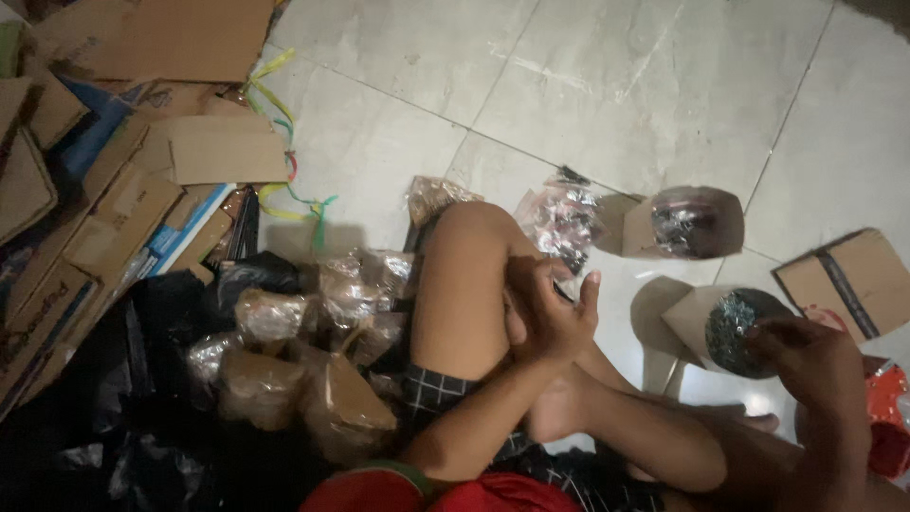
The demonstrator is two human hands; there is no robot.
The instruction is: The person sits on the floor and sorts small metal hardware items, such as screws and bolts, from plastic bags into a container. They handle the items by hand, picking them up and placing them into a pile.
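Head view, person seated on a tiled floor (588, 85). The left hand (550, 313) rests against the raised knee (469, 256), its grip open, fingers spread and holding nothing. The right hand (806, 356) reaches into a paper cup of small metal parts (735, 327); whether its grip is closed on any cannot be told. Beyond the right hand lies a second paper cup (687, 223), tipped on its side, and just right of that hand a flat cardboard box (853, 280). Left of the left hand, several clear bags (351, 294) crowd the knee, with flattened cartons (142, 104) further out. Open floor lies beyond both hands, toward the frame's top.
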